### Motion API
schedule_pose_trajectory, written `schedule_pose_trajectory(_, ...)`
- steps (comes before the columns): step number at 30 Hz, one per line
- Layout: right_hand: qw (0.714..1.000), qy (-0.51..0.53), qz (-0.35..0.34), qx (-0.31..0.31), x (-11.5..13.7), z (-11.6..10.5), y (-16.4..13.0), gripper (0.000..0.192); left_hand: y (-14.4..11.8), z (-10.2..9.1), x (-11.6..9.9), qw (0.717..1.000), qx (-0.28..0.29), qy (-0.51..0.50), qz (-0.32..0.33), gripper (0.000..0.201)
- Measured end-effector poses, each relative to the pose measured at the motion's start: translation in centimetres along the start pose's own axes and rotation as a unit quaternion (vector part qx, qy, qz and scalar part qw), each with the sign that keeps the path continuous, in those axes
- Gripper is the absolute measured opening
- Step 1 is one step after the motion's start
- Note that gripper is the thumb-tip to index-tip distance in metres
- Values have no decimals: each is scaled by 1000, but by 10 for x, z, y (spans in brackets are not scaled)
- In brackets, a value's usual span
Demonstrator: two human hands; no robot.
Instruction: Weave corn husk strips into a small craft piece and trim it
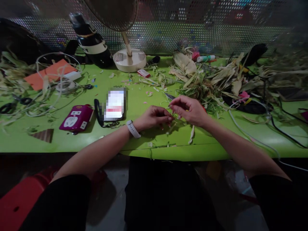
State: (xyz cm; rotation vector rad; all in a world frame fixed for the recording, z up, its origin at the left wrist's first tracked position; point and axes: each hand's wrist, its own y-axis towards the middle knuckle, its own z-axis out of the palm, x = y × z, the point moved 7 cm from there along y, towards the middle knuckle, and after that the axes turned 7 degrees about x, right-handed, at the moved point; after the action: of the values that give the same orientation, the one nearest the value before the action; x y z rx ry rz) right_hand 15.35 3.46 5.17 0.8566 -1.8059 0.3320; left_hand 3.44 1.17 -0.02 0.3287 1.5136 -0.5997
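Above the green table, my left hand and my right hand meet with bent fingertips pinched close together. Something thin and pale is between or just below them, too small to make out. My left wrist wears a white watch band. Just beyond my right fingers lies a pointed dark blade; a bit of red shows behind that hand, and whether both belong to one tool I cannot tell. A pale strip of dry leaf lies under my right wrist, among small plant scraps.
Dried husk-like leaves heap up at the right, with a glue stick behind. A fan and a dark bottle stand at the back. Leftward lie a lit phone, a purple socket block, white cables and scissors.
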Motion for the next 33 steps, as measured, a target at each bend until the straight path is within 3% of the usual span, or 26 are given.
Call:
schedule_pose_trajectory(2,999,-36,-7,-17,1,-12,1,24,-1,-4,-3,1000,-8,6,22,30)
schedule_pose_trajectory(4,993,-115,-16,14,0,-16,2,19,-2,-8,-7,999,-16,4,48,28)
schedule_pose_trajectory(7,966,-236,-49,89,-1,-9,2,21,-2,-10,-10,998,-10,0,63,26)
schedule_pose_trajectory(10,943,-296,-93,118,1,-1,-1,32,-2,-9,-10,999,-3,4,50,26)
schedule_pose_trajectory(19,903,-387,-112,147,0,7,-3,24,0,-11,-4,999,-1,-32,23,38)
schedule_pose_trajectory(25,892,-421,-109,125,2,6,-4,22,5,-17,4,997,-17,-77,-26,29)
schedule_pose_trajectory(33,853,-475,-179,120,16,17,-11,23,6,-15,10,988,-9,-135,-77,21)
